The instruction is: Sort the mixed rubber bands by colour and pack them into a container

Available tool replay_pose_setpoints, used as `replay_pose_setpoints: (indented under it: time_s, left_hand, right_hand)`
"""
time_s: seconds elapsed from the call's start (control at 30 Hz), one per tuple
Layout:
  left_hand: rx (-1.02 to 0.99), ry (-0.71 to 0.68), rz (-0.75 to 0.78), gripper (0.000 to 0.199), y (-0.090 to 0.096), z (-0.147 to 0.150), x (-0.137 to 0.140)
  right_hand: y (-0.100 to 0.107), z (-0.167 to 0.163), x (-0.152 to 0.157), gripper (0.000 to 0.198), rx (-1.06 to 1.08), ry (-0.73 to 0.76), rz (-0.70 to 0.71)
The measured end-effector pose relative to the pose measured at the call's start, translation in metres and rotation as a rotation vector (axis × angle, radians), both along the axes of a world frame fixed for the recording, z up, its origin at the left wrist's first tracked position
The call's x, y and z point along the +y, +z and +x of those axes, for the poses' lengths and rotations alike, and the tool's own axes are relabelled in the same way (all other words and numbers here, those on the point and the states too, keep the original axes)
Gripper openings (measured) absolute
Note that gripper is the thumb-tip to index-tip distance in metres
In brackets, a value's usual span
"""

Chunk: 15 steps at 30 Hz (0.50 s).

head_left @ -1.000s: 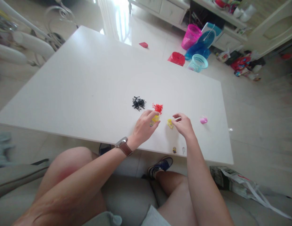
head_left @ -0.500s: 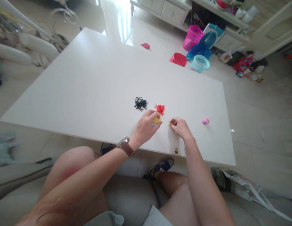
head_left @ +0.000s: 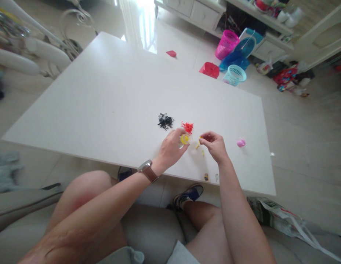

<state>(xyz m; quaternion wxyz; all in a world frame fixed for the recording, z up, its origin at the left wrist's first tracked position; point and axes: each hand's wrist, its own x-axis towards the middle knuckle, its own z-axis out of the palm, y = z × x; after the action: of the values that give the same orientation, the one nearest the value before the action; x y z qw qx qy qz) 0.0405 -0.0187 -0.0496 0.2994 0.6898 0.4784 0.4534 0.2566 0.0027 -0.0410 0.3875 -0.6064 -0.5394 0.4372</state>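
Note:
My left hand [head_left: 171, 146], a watch on its wrist, is wrapped round a small clear jar [head_left: 189, 138] tilted toward the right, with yellow pieces [head_left: 184, 139] inside. Just right of the jar's mouth, my right hand [head_left: 214, 145] pinches a small yellow piece [head_left: 200, 137] between thumb and finger. Below its fingertips a few thin yellow pieces [head_left: 203, 152] lie on the white table [head_left: 126, 91]. Beyond my left hand is a heap of small thin red pieces [head_left: 188, 127]. A heap of black, pin-like pieces [head_left: 165, 121] sits to its left.
A pink object [head_left: 241, 142] stands toward the table's right side. Near the front edge lie a small cartoon figure [head_left: 206, 176] and a little ring-like item [head_left: 217, 177]. Past the far edge, a turquoise basket [head_left: 234, 75] and a red container [head_left: 210, 69] are on the floor.
The jar has tipped, so its mouth and the yellow pieces inside show. My right hand has risen slightly, and yellow pieces now show on the table beneath it.

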Motion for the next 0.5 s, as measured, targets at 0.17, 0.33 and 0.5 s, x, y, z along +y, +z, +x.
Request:
replay_pose_setpoints:
  time_s: [0.17, 0.33, 0.5]
  left_hand:
    - [0.046, -0.015, -0.01, 0.031, 0.005, 0.0, -0.002]
    - [0.074, -0.047, 0.002, 0.027, 0.006, 0.0, -0.002]
    - [0.075, -0.066, 0.002, 0.028, 0.005, 0.0, -0.002]
  right_hand:
    - [0.018, -0.019, -0.005, 0.022, 0.142, 0.016, 0.072]
    - [0.026, -0.031, -0.009, 0.025, 0.155, 0.03, 0.124]
    - [0.026, -0.038, -0.012, 0.025, 0.099, 0.121, 0.122]
